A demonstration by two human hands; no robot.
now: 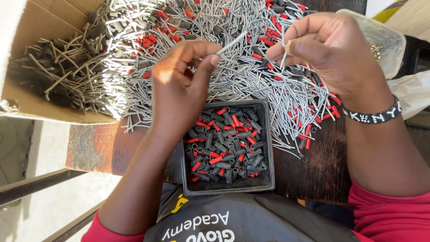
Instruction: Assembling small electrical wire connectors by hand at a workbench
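We held a thin grey tube (232, 44) pinched between thumb and forefinger of our left hand (181, 85), its free end pointing up toward our right hand (324, 51), whose fingers were closed on a small pale piece (284, 53) just beside it. Both hands hovered above the heap of grey tubes and red sleeves (215, 49) on the dark wooden table (322, 166). To do this well, we judged the tube needed a steady grip near its tip, hands close together. A black square tray (228, 188) of short red and dark sleeves sat just below our left hand. A brown cardboard box (27, 58) lay open at the left, a clear plastic tub (385, 40) at the right.
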